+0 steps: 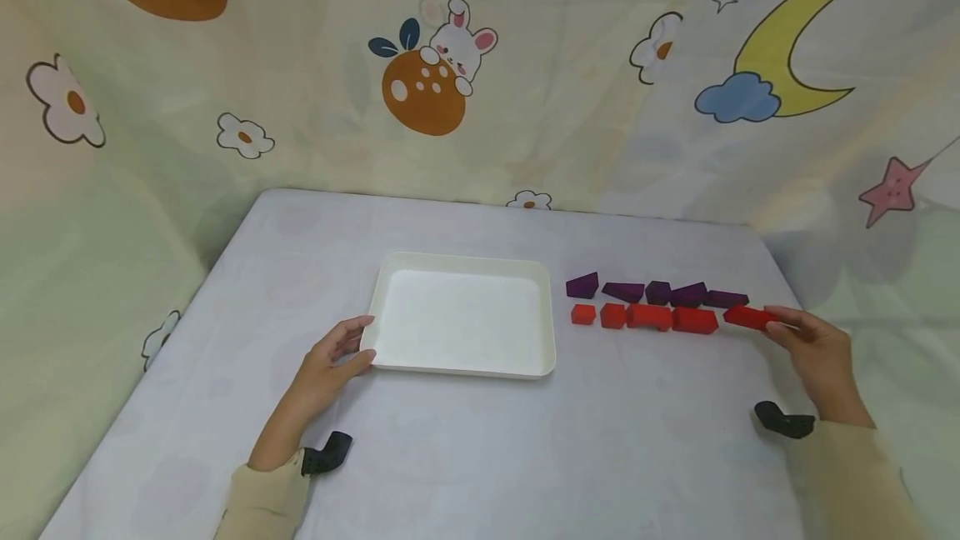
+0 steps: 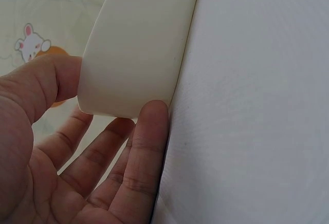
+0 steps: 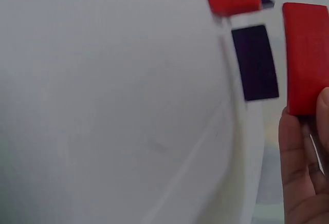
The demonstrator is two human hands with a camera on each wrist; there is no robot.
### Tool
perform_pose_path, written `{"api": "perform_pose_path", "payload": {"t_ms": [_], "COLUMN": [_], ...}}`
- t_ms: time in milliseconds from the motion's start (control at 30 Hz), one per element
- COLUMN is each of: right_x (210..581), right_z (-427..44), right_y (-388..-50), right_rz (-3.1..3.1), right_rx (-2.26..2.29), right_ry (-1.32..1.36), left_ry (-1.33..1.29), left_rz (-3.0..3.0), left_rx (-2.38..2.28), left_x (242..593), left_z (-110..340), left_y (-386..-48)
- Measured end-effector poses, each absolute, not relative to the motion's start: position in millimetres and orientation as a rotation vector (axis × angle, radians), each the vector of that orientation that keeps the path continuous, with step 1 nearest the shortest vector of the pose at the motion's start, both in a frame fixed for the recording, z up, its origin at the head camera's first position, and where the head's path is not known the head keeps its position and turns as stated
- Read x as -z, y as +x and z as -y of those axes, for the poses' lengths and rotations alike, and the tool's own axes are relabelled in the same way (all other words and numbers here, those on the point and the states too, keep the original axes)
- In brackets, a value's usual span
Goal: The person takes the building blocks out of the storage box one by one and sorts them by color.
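A shallow white tray (image 1: 465, 373) lies on the table. At its left end my left hand (image 1: 330, 361) holds the edge; the left wrist view shows the thumb at the rim and fingertips against the outer wall (image 2: 139, 44). On the right side, my right hand (image 1: 817, 352) pinches one end of a red block (image 1: 746, 317), which looks like a flat rectangular piece (image 3: 307, 54) in the right wrist view. This block is at the right end of a row of red blocks (image 1: 650, 317). Just behind runs a row of purple blocks (image 1: 658, 292) in mixed shapes.
A pale cloth covers the table (image 1: 480, 457). Behind it hangs a printed curtain (image 1: 315, 48) with a rabbit, flowers and a moon. Black wrist-worn pieces (image 1: 327, 453) sit at both sleeve cuffs. The table's right edge runs close to my right hand.
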State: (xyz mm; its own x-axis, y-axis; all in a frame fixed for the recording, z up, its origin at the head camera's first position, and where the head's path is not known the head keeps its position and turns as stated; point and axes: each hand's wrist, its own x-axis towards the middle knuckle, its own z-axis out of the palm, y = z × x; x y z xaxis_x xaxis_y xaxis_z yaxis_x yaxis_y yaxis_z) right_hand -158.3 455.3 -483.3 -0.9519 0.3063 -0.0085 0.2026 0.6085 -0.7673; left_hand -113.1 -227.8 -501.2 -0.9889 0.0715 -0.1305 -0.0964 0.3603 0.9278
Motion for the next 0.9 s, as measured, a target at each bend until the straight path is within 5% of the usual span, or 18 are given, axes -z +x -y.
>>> {"api": "perform_pose_path", "payload": {"t_ms": [533,733,900], "right_x": [486,482,487], "right_z": [-454,-425,-384], "right_y": [-170,-150,-125], "right_rz": [2.939,2.988,2.907], "right_rx": [-1.075,-1.064,-0.853], "right_ry": [-0.343,-0.333,-0.073], "left_ry": [-0.012,0.017,0.118], "left_rz": [-2.435,-2.504,-2.674], "left_rx": [-1.735,-1.589,-1.296], "left_x": [500,493,484], "left_z": [230,228,221], "left_y": [-110,-107,-103]}}
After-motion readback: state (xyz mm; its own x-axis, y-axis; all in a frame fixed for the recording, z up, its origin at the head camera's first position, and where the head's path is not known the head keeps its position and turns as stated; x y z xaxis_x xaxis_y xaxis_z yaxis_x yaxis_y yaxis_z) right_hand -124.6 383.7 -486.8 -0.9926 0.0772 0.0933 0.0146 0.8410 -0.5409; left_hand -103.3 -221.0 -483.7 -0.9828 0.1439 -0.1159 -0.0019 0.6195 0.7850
